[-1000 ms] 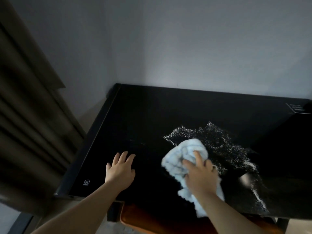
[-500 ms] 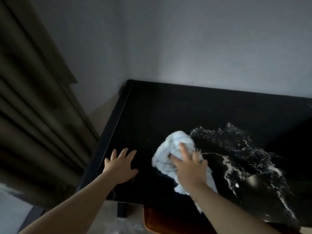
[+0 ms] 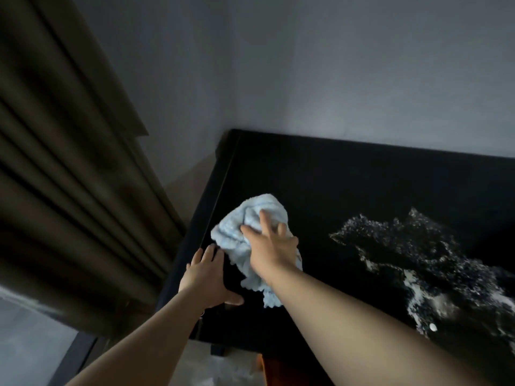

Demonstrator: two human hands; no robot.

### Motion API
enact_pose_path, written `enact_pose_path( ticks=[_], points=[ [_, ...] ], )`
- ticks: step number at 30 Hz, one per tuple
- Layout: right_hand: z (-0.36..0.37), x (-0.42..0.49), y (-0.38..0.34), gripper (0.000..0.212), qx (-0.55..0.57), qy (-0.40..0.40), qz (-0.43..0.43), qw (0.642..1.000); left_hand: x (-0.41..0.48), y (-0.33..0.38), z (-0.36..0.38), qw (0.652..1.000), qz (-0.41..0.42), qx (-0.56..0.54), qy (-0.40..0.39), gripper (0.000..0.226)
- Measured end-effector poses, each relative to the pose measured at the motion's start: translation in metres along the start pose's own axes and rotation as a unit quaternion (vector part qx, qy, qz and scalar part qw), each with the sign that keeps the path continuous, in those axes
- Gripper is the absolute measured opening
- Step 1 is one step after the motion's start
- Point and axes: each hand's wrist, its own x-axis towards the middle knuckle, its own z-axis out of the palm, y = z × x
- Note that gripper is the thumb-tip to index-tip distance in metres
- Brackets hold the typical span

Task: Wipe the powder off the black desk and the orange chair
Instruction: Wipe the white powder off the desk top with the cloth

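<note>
On the black tabletop (image 3: 348, 190), taken as the landmark for all entries:

Item 1. Cloth (image 3: 250, 232), pale blue, fluffy, bunched into a loose wad. Lies on the tabletop near its left edge, with a tail trailing toward the near edge.

Item 2. Right hand (image 3: 271, 246). Rests on top of the cloth, palm down, pressing it to the tabletop. Fingers (image 3: 263, 218) spread and nearly straight across the wad, tips sunk a little into the pile; not curled round it. Forearm bare, reaching in from the near right.

Item 3. Left hand (image 3: 206, 277). Lies flat at the tabletop's near left corner, just beside the cloth, fingers laid together and pointing away from the person, thumb out to the right. Whether it touches the cloth cannot be told. Forearm bare.

Item 4. Powder (image 3: 412, 260), white, scattered in a ragged patch over the right half of the tabletop, well apart from the cloth. Thin and speckled toward the far side, thicker in streaks toward the near right edge.

Item 5. Orange chair (image 3: 264, 371). A small dim part shows below the tabletop's near edge, between the two forearms.

Item 6. Curtain (image 3: 69, 190), dark, pleated, hanging left of the tabletop.

Item 7. Wall (image 3: 334, 65), plain grey, behind the tabletop's far edge.
</note>
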Motion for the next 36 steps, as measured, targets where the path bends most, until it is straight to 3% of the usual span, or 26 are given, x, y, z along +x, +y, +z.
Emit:
enact_pose_path(
  ticks=[3,10,15,18,22,24,27,29,31,33,36],
  points=[
    [0.015,0.008,0.004,0.073,-0.044,-0.046,-0.003,0.998,0.001,-0.003,0.002,1.000,0.001,-0.009,0.005,0.124],
    [0.015,-0.008,0.059,0.049,-0.029,0.003,0.063,0.998,0.000,-0.003,0.002,1.000,0.003,-0.011,0.000,0.125],
    [0.001,-0.024,0.091,0.048,0.017,0.045,0.156,0.987,0.000,-0.003,0.000,1.000,0.010,-0.008,0.002,0.125],
    [-0.001,-0.020,0.057,0.048,0.092,0.121,0.101,0.983,-0.001,-0.004,0.001,1.000,0.011,-0.014,0.011,0.126],
    [0.022,-0.017,0.013,0.054,0.038,0.014,-0.012,0.999,-0.006,-0.007,0.004,0.999,0.023,-0.026,0.028,0.119],
    [0.030,-0.018,0.029,0.050,0.010,0.026,0.001,1.000,-0.007,-0.007,0.004,0.999,0.024,-0.021,0.024,0.118],
    [0.021,-0.018,0.069,0.045,0.011,0.051,0.088,0.995,-0.005,-0.007,0.002,1.000,0.026,-0.004,0.001,0.119],
    [0.011,-0.015,0.082,0.045,0.036,0.106,0.128,0.985,-0.003,-0.005,0.000,0.999,0.028,0.006,-0.014,0.119],
    [0.004,-0.009,0.068,0.047,0.068,0.180,0.095,0.977,-0.002,-0.003,-0.002,0.999,0.027,0.021,-0.021,0.120],
    [-0.002,0.006,0.033,0.049,0.087,0.203,0.023,0.975,-0.001,-0.003,-0.002,0.999,0.024,0.032,-0.026,0.120],
    [-0.003,0.038,-0.013,0.060,0.055,0.105,-0.034,0.992,0.002,-0.005,-0.003,0.998,0.027,0.053,-0.032,0.119]
  ],
)
